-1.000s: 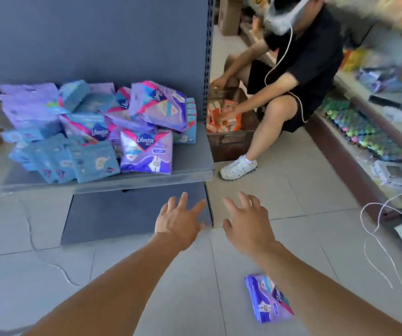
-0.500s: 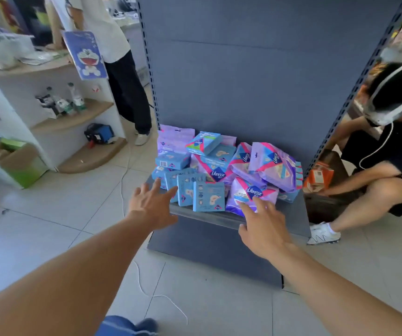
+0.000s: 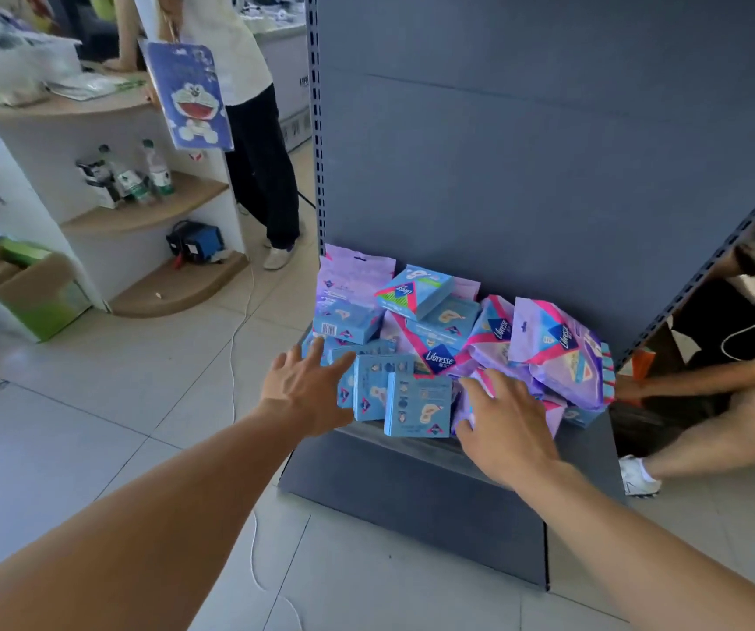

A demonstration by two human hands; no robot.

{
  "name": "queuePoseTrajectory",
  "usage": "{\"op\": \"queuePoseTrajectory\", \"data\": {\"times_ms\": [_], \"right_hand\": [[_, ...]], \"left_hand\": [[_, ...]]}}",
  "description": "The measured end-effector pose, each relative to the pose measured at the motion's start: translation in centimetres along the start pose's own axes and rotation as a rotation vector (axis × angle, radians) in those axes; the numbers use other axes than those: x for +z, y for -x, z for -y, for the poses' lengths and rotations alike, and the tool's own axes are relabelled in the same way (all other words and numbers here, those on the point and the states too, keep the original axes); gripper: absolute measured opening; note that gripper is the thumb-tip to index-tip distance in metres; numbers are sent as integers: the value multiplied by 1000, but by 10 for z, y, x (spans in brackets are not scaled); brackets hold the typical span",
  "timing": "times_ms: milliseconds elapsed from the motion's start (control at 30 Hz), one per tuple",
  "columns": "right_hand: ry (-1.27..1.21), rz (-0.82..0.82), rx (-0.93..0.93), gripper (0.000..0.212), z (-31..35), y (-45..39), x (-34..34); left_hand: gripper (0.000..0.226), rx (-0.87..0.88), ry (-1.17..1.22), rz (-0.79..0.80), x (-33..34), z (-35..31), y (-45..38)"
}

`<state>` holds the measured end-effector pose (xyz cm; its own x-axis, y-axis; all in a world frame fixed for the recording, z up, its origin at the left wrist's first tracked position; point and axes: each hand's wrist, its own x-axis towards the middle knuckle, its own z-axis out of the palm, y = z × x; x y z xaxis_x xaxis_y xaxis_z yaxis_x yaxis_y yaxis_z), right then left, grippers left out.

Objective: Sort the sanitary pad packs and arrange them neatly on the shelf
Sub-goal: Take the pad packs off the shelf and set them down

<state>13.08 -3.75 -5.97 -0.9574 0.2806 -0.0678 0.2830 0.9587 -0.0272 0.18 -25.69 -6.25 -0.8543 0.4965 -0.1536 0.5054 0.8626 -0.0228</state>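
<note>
A jumbled heap of sanitary pad packs lies on the low grey shelf. Blue boxes stand in a row at the front left, with more blue boxes stacked behind. Purple and pink soft packs pile up on the right, and pale purple flat packs lean at the back left. My left hand hovers with spread fingers at the left end of the blue row. My right hand reaches with spread fingers over a purple pack at the front; contact is unclear.
A tall grey back panel rises behind the shelf. A crouching person is at the right, close to the shelf end. A standing person and a curved counter with bottles are at the left. A white cable runs across the tiled floor.
The view swung from the floor to face the shelf front. Both hands have moved forward and now reach the pile of packs. The purple pack on the floor is out of view.
</note>
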Motion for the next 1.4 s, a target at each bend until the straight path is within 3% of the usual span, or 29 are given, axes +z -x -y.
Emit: {"op": "queuePoseTrajectory", "data": {"times_ms": [333,500,600,733,967,1067,1233,1400], "right_hand": [[-20,15,182,58,-96,-4,13],[-77,-12,250,51,-150,-10,17],[-111,-29,254,49,-173,-22,18],[-136,-45,204,50,-194,-52,19],[-229,-108,86,49,-224,-102,25],[-271,-111,116,49,-232,-119,27],[-356,-39,128,67,-235,-135,43],[-427,-29,209,99,-236,-141,49]], "left_hand": [[87,243,29,31,16,-131,-62],[87,235,78,43,10,-183,-91],[79,87,294,70,11,-205,-101],[41,-297,786,122,15,-233,-121],[45,-601,1227,188,34,-254,-167],[44,-688,1277,146,42,-258,-176],[29,-556,1373,-27,37,-257,-186],[38,-368,1460,-112,24,-257,-196]]}}
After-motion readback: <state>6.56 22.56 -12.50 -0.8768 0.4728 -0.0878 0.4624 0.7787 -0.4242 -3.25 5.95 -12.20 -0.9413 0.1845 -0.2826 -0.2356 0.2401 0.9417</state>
